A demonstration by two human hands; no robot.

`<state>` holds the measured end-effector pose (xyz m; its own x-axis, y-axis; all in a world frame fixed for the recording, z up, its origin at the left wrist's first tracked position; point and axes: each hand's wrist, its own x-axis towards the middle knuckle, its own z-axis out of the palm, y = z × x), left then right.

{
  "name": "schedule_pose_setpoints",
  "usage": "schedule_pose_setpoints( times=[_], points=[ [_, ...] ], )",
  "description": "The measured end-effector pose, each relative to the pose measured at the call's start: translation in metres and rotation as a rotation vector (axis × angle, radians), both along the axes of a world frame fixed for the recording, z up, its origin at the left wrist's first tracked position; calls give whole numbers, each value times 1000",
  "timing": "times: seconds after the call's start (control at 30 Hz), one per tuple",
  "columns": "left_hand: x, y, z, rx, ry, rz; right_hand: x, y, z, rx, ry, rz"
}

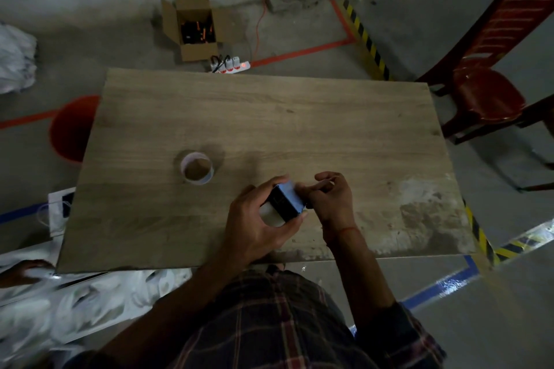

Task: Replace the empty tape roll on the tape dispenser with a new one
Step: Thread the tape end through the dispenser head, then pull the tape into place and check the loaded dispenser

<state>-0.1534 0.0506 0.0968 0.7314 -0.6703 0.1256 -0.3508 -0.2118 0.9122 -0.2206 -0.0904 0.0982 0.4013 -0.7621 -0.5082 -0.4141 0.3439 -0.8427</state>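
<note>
My left hand (254, 225) is wrapping its fingers around the blue tape dispenser (286, 201) over the desk (269, 123). My right hand (331, 199) is pinching its end. The tape roll (197, 168) is lying nearby, its middle empty.

Left hand (254, 219) wraps small blue-and-black plastic tape dispenser (286, 199) just above wooden counter (269, 117); right hand (329, 198) pinches its right end. Thin, nearly bare cardboard tape ring (197, 170) lies flat on counter, apart to the left.

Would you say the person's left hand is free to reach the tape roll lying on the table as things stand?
Probably not at once: the left hand is wrapped around the blue tape dispenser. The table between it and the tape roll looks bare, so only that grip hinders it.
</note>
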Motion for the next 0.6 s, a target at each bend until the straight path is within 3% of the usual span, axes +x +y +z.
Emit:
schedule_pose_setpoints(
  times=[0.13, 0.3, 0.4, 0.47, 0.6],
  points=[
    [-1, -1, -3, 48, -9, -1, 2, 2, -7, 48, 5, -43],
    [4, -12, -3, 320, 51, -24, -8, -4, -30, 306, 33, -177],
    [11, -12, -5, 441, 42, -12, -27, -13, -43, 224, 138, -232],
    [15, -14, -6, 492, 79, 3, -38, -9, -50, 110, 195, -32],
    [32, -26, -10, 537, 303, 36, -49, 21, -59, 24, 129, 705]
  ],
)
